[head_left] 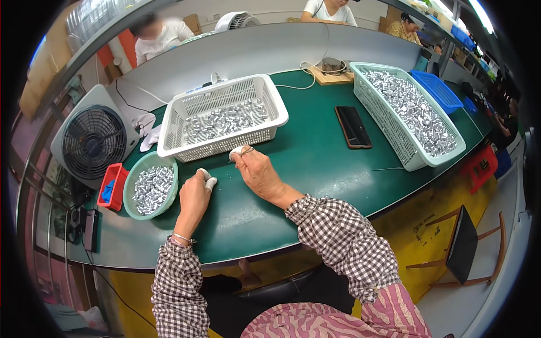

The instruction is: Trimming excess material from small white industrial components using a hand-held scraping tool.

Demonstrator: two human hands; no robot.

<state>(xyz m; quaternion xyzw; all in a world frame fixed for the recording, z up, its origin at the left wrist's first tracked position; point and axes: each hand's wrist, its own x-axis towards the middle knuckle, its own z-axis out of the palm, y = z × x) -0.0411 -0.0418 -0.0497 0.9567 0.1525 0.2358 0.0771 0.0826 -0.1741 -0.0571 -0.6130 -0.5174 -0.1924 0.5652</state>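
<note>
My left hand (194, 197) is closed in a pinch just right of a pale green round bowl (174, 194) full of small silvery metal parts (152, 188). White covers wrap some of its fingertips, and whatever they hold is hidden. Close to the front wall of a white plastic basket (225, 145), my right hand (258, 170) also has covered fingertips. Its fingers are closed on a thin, dark, wire-like tool (247, 150), only partly visible. More of the small metal parts (225, 119) lie loosely spread over the basket's bottom.
A long pale green basket (380, 127) heaped with metal parts stands right, beside a blue basket (437, 93). A phone (353, 127) lies on the green tabletop (315, 163). Left are a grey fan (94, 138) and red box (114, 188). People sit beyond the partition (315, 42).
</note>
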